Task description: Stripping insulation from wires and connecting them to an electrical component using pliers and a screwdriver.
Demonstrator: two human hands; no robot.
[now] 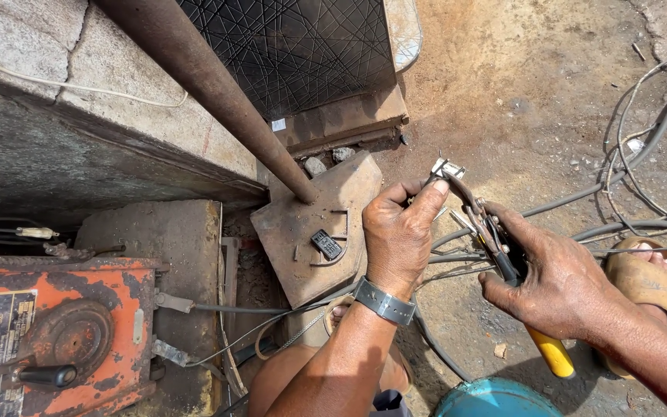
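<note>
Head view: yellow-handled tool (503, 266) points up-left, diagonal.

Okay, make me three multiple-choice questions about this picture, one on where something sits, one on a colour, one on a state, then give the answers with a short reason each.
1. Where is the orange welding machine?
A. lower left
B. upper right
C. centre top

2. What colour is the handle end of the tool in the right hand?
A. green
B. yellow
C. white

3. How does the left hand stand?
A. flat on the ground
B. fingertips pinching a small metal piece at the tool's tip
C. gripping the rusty pipe

Answers: 1 A, the machine fills the lower left corner. 2 B, a yellow grip juts below the fist. 3 B, the fingertips close on the piece.
</note>
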